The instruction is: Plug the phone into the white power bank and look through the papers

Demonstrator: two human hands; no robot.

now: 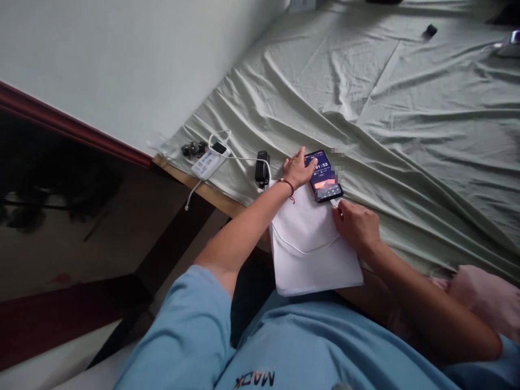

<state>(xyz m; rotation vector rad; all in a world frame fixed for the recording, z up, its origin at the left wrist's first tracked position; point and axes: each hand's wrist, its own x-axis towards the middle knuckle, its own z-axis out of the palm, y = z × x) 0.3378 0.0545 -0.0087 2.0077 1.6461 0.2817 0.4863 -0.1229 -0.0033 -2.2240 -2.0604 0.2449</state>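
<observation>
A smartphone (325,176) with a lit timer screen lies face up partly on a stack of white paper (317,271). My left hand (298,169) rests at its left edge, fingers apart, the thumb touching the screen. At the phone's bottom edge my right hand (359,223) is closed in a pinch on the white plug of a charging cable (303,252); the fingers partly hide the plug. The cable loops across the paper. Left of my left hand stands a black block-shaped device (262,169), with white cable passing over it.
Near the bed's left corner lie a white card with printing (207,164), a small dark-screened device (220,148) and a bunch of keys (193,149). A wrinkled green sheet (406,119) covers the bed. Pink cloth (483,298) is at the right, a wall (122,65) at the left.
</observation>
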